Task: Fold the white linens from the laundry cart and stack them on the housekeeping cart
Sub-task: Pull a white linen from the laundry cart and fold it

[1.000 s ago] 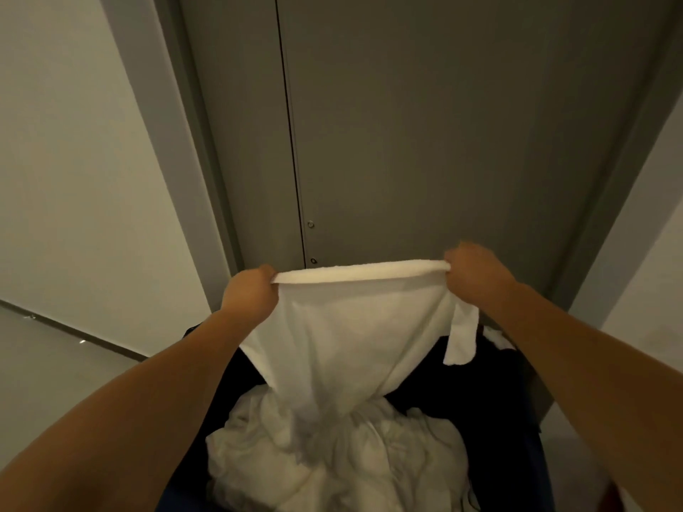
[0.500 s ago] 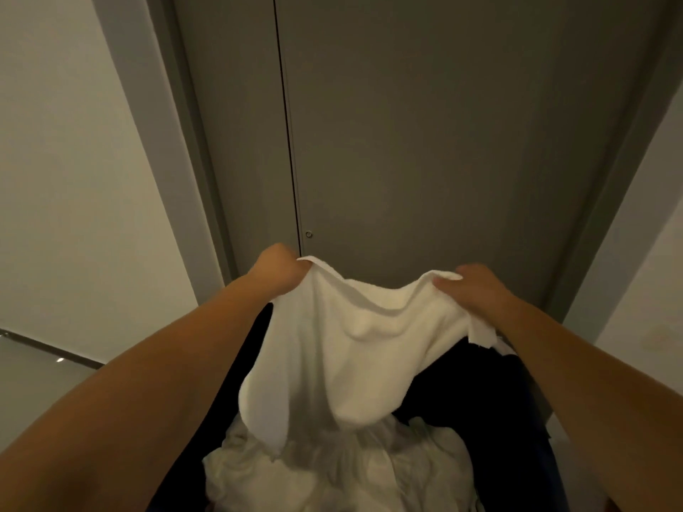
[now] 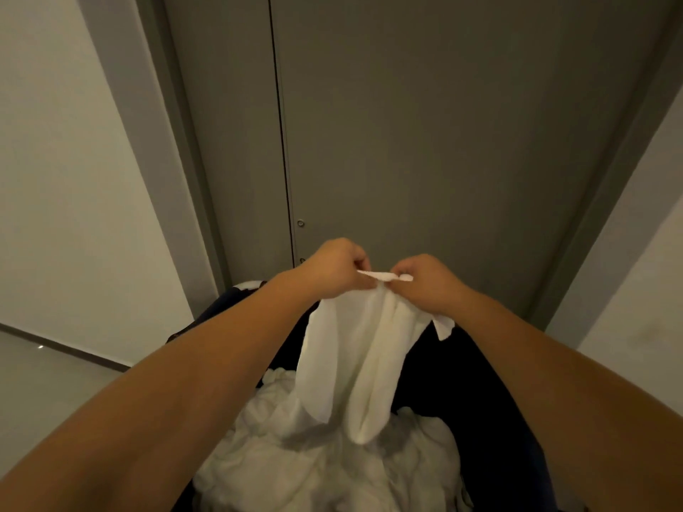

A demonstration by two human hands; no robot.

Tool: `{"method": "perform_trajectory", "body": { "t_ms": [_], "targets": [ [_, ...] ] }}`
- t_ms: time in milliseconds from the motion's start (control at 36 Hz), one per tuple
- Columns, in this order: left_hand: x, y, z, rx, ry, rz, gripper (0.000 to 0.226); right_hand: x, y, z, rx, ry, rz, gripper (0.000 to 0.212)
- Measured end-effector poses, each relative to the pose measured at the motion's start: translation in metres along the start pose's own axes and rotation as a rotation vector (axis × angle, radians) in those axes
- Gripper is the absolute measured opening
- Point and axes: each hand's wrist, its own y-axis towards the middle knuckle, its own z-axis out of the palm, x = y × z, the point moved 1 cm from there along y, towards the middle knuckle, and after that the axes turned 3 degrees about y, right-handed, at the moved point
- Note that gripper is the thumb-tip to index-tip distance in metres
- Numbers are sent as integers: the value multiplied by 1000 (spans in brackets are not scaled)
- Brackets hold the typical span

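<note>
- Container: one laundry cart (image 3: 466, 378), dark-sided, stands at the bottom centre of the view, directly below both forearms.
- Contents: one heap of crumpled white linens (image 3: 295, 471) fills the lower part of the cart. The separate pieces in the heap cannot be counted.
- Task item: one white linen (image 3: 351, 360) hangs above the cart, doubled lengthwise into two hanging folds. Its lower end reaches the heap. Whether it rests on the heap or only overlaps it in view cannot be told.
- Left hand (image 3: 338, 266): fingers curled, pinching the top edge of the hanging linen.
- Right hand (image 3: 425, 280): fingers curled, pinching the same top edge. A short corner of the cloth sticks out between the two hands, and another corner droops below the right wrist.
- The two hands are close together, almost touching, raised in front of the door.
- Surroundings: one grey door (image 3: 425, 123) with a vertical seam stands just behind the cart. Two small round fittings (image 3: 301, 223) sit beside the seam, one above the other.
- One pale wall (image 3: 55, 179) lies to the left, and a strip of floor (image 3: 37, 386) shows beneath it.
</note>
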Motion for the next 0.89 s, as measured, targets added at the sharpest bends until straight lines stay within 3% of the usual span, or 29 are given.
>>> {"method": "perform_trajectory", "body": {
  "t_ms": [111, 194, 278, 389, 500, 611, 750, 889],
  "targets": [
    [20, -3, 16, 181, 117, -70, 13, -16, 0, -17, -113, -1, 12, 11],
    [41, -5, 26, 221, 104, -144, 22, -32, -3, -35, -144, -11, 48, 10],
    [59, -6, 25, 181, 55, -206, 23, -54, -9, -53, -156, -94, 83, 12],
    [66, 0, 14, -21, -42, -235, 23, -83, -19, -67, -101, -132, 186, 11],
    [31, 12, 4, -178, -138, -166, 11, -98, -25, -65, 26, -155, 253, 12],
    [-11, 24, 4, -157, -129, -94, 7, -89, -26, -56, 84, -104, 190, 19],
    [-46, 32, 12, -121, -70, 5, 8, -51, -26, -49, 19, 235, 113, 35],
    [-62, 32, 23, -133, -87, 107, 15, -24, -25, -35, -44, 342, 32, 19]
  ]
}}
